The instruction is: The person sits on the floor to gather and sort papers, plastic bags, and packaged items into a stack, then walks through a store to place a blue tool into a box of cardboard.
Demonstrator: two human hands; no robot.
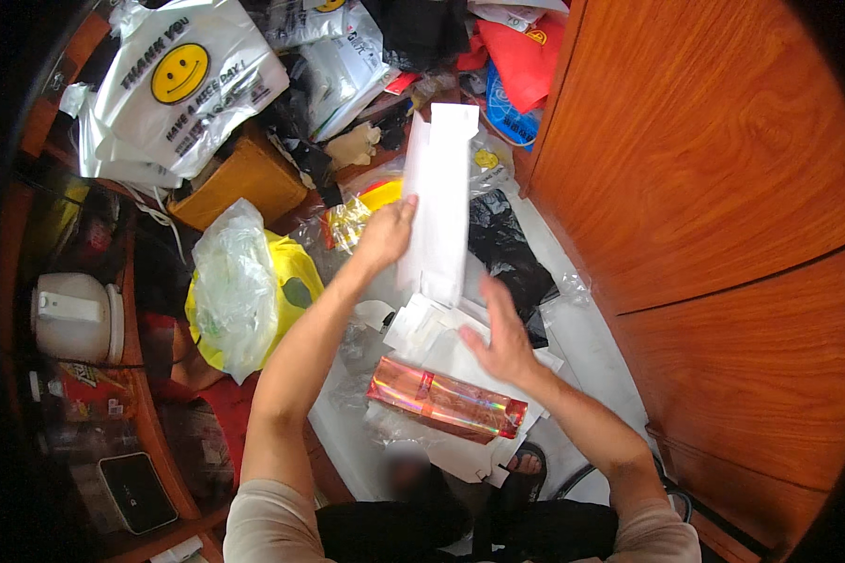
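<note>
My left hand (389, 233) grips the left edge of a long white cardboard box (445, 204), which looks partly unfolded, with a flap at its far end. Below and to the right of it, my right hand (498, 338) is apart from the box, blurred, its fingers spread and holding nothing. Flattened white cardboard pieces (442, 336) lie beneath my right hand. Nearer to me, a shiny red-pink holographic box (447, 400) rests at a slant over more white card (465, 456) and clear plastic film.
A wooden door panel (704, 176) rises at the right. Black plastic bags (510, 246) lie on the floor beside it. At the left are a yellow bag with clear plastic (236, 295), a brown cardboard box (243, 179), a white smiley-printed bag (190, 84) and shelves holding a white appliance (77, 317).
</note>
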